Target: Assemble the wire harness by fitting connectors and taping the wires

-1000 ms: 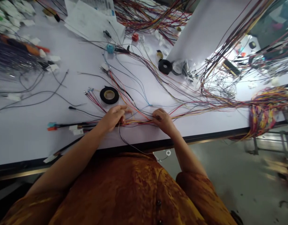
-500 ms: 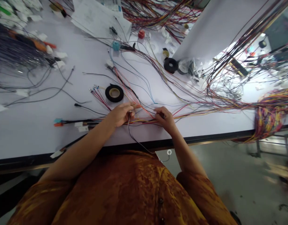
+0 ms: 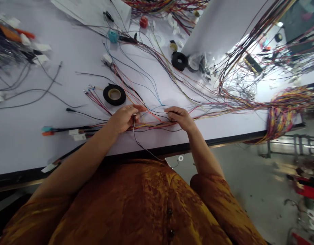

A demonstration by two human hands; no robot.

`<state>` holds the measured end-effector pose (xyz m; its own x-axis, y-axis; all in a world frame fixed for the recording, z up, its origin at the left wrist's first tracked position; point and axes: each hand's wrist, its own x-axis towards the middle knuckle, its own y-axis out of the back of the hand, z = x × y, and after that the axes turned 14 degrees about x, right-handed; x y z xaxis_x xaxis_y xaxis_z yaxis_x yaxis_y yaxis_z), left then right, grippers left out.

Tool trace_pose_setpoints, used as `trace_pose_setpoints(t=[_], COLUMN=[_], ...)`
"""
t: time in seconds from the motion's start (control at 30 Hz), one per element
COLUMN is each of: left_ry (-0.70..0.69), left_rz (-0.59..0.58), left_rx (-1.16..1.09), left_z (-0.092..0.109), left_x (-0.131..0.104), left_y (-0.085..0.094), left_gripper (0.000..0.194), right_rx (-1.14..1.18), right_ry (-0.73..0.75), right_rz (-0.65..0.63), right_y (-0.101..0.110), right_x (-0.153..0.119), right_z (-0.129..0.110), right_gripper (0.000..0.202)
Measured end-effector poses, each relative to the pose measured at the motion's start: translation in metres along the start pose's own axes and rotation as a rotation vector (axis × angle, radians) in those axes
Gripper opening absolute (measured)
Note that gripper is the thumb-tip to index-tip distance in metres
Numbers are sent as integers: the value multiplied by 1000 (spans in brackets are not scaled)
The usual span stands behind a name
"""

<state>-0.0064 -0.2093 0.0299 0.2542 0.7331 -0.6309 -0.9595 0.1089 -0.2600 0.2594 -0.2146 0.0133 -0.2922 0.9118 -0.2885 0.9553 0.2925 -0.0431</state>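
What I steer by from here is how the bundle of wires (image 3: pixel 153 126) lies: its long axis runs left to right across the desk (image 3: pixel 24 143), just inside the near edge and roughly along it, with both hands placed over that line. The left hand (image 3: pixel 126 118) has its grip drawn together on a thin wire (image 3: pixel 136 136), which drops toward the body and over the desk's edge, so it crosses the bundle's direction instead of following it. The right hand (image 3: pixel 179 118) sits farther along the bundle, fingers curled inward; I can't tell whether that grip is clamped on anything, because the hand hides its own fingertips. Between them the bundle shows uncovered, and I'd call neither hand clearly nearer to that stretch. The roll of black tape (image 3: pixel 123 95) is another matter: it lies flat just beyond the left hand, away from the body, well apart from the right.
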Motion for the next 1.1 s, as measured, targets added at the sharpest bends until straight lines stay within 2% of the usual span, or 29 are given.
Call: trace_pose_setpoints(t=[0.13,0.2,0.33,0.47,0.63,0.77,0.87,0.93,1.0,1.1], left_ry=[-6,-24,-28,-19,-13,-33,-46,-42,-33,-33], left_rz=[18,28,27,15,31,29,48,54,43,22], left_rx=[7,8,22,-5,-11,27,30,6,-11,-5], left_z=[-3,-4,-6,-5,-4,-3,-2,0,2,2], left_x=[1,2,2,2,0,-3,-5,-6,-6,-5], left_y=[0,0,1,1,0,0,0,0,0,0], left_gripper=[15,13,8,9,14,18,17,18,19,20], right_rx=[-17,-44,-210,-518,-699,-604,-477,-430,-425,-461], right_ry=[-59,-39,119,238,309,317,309,326,357,372], right_rz=[-93,-73,26,-17,-44,4,52,100,123,106], right_y=[4,2,-4,-12,-28,-35,-36,-37,-38,-41], right_x=[3,5,5,1,-1,-1,-1,-1,-1,-1], right_z=[-8,-9,-5,-2,-1,0,1,2,3,3], right_gripper=[28,24,12,14,8,10,4,10,15,10])
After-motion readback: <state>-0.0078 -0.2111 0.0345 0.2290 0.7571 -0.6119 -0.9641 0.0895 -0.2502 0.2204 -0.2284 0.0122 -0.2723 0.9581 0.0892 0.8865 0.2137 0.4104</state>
